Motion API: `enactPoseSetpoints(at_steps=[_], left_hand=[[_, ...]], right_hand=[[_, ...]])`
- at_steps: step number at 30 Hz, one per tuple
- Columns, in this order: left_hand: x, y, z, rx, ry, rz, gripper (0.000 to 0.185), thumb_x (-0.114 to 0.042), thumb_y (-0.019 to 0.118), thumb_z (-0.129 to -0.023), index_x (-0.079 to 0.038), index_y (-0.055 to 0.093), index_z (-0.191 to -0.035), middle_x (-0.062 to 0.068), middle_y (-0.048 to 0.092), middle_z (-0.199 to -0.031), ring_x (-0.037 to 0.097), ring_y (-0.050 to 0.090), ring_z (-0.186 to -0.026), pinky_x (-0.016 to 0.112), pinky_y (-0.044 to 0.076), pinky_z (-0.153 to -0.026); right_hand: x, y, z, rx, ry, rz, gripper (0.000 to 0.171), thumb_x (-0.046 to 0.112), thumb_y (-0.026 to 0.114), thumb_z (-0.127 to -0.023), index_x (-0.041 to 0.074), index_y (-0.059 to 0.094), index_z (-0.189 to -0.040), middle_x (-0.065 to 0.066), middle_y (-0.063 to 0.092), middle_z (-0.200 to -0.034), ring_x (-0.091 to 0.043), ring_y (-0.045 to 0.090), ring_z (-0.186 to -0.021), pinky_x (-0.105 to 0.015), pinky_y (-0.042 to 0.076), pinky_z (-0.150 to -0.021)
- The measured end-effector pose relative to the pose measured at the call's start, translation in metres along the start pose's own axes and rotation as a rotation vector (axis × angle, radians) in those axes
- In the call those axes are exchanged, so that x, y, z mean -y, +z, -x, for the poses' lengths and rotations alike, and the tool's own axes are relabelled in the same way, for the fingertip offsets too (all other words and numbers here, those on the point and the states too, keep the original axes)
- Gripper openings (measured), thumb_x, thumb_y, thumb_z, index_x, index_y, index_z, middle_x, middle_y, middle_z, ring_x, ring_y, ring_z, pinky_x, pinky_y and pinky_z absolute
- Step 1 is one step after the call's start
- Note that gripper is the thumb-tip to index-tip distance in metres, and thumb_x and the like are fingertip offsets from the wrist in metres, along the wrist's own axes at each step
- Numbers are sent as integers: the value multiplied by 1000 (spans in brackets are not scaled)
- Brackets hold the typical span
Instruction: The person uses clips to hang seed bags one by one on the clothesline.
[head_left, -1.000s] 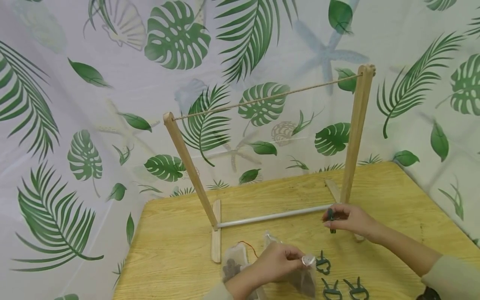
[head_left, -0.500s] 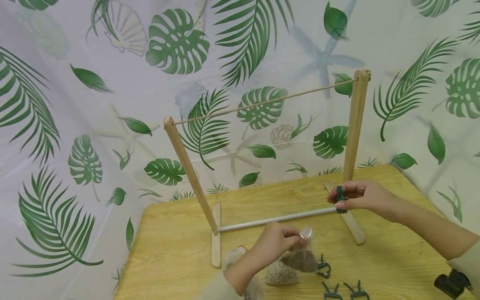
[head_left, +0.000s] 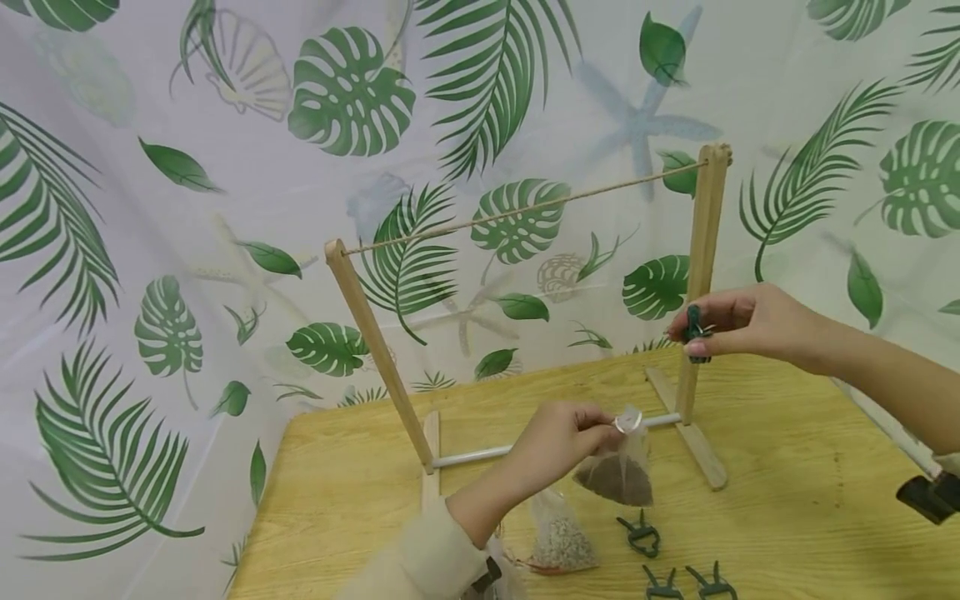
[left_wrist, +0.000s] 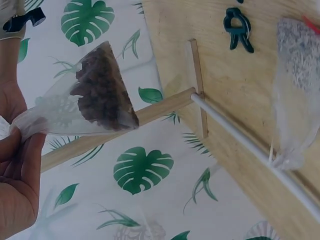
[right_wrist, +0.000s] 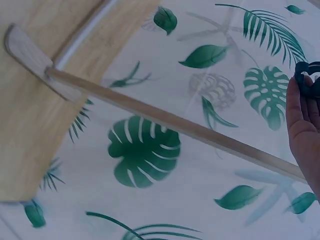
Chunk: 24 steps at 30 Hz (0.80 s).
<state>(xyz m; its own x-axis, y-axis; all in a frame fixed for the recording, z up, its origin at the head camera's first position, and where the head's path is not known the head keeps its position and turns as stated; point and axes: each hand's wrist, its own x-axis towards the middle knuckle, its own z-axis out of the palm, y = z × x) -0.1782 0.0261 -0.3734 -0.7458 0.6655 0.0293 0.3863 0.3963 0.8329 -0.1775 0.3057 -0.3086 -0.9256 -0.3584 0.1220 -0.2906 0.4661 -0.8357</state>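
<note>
One clear bag (head_left: 617, 471), brown-filled, pinched.

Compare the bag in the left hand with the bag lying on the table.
The held bag is filled with dark brown material; the lying bag holds pale grey grains. The held bag hangs in the air, pinched at its top by the left hand; the lying bag rests flat on the table, untouched. The held bag hangs in front of the rack's white bar; the lying bag sits nearer the person. Both are small, clear, part-filled pouches.
</note>
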Motion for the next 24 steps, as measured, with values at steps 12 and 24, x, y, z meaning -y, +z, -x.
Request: enactPoseSetpoints(at_steps=[12, 24], left_hand=[[-31, -37, -31, -68, 58, 119, 21, -16, 58, -95, -3, 69, -107, 6, 72, -92, 5, 66, -74, 23, 55, -70], [-64, -51, -71, -253, 110, 235, 19, -18, 62, -93, -8, 72, -105, 2, 73, -87, 8, 64, -70, 26, 55, -68]], right_hand=[[51, -44, -12, -77, -62, 43, 26, 0, 61, -90, -1, 63, -115, 5, 71, -106, -9, 65, -99, -18, 51, -79], [87, -65, -29, -157, -130, 95, 24, 5, 62, -91, -1, 63, -114, 3, 70, -108, -8, 61, -103, -13, 45, -84]])
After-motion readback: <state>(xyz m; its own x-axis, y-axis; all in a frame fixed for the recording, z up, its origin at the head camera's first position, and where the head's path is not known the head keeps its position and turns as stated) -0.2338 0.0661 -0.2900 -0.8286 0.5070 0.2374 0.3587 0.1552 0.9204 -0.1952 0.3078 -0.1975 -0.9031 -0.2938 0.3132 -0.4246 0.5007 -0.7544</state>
